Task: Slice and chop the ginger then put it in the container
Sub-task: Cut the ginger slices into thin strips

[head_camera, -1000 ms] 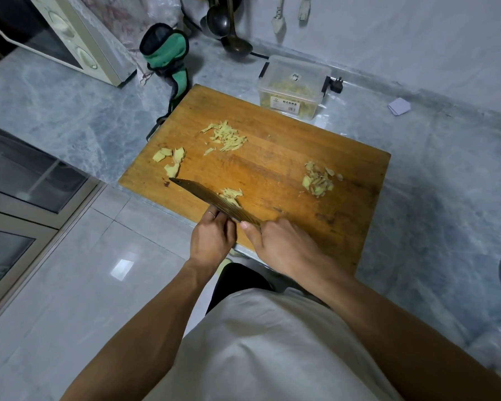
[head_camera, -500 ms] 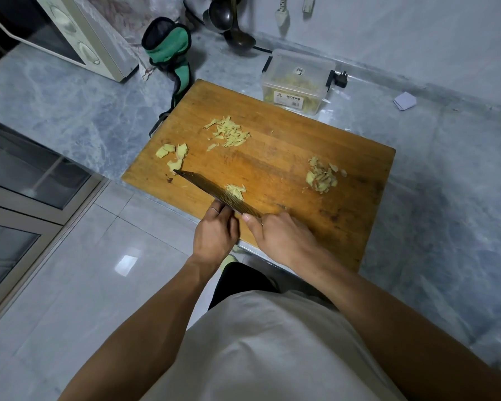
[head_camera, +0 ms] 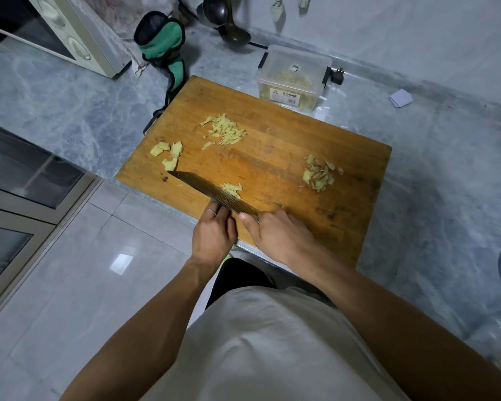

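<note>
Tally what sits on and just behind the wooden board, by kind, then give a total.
Separate heaps of pale yellow cut ginger: 4 (far, left, right, beside blade)
Dark broad-bladed cleaver: 1
Clear plastic lidded container: 1
Total: 6

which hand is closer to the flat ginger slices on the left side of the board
Left. The left hand sits just below-right of the ginger slices; the right hand grips the knife farther right.

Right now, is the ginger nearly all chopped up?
Partly. Done: a shredded pile lies on the board, and the container holds some ginger. In hand: the knife sits by a small pile. Left: flat slices and another heap.
</note>
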Demonstrator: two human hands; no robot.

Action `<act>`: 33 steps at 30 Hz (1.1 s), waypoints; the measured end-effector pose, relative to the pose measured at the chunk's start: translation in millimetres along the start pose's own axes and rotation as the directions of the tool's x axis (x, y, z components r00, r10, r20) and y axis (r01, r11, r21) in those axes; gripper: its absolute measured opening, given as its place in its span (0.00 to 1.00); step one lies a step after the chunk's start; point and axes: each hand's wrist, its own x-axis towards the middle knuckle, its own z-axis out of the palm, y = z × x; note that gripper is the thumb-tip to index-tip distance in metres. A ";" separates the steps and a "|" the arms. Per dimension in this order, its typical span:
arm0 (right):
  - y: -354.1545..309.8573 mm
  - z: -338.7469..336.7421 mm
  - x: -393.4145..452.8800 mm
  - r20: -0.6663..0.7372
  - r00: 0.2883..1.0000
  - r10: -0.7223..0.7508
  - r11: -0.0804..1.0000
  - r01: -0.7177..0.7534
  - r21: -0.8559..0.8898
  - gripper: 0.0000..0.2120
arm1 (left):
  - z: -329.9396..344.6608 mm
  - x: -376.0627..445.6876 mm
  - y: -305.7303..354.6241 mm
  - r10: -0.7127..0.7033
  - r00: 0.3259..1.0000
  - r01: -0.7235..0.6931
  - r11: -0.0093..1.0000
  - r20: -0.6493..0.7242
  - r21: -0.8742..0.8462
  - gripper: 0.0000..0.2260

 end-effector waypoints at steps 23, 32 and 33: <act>6.3 2.6 -6.5 -0.024 0.999 -0.030 0.998 0.031 0.054 0.31 | 0.5 0.2 2.0 0.022 0.999 -0.023 1.000 -0.035 -0.015 0.09; 5.0 -1.0 -8.3 -0.019 0.999 -0.034 0.998 0.035 0.054 0.31 | 1.5 -0.3 2.1 -0.023 1.000 0.023 1.000 -0.020 -0.014 0.05; 4.4 -1.3 -7.8 -0.013 1.000 -0.024 0.998 0.024 0.058 0.31 | 1.8 -0.9 1.7 -0.027 0.999 0.027 0.999 -0.018 -0.017 0.05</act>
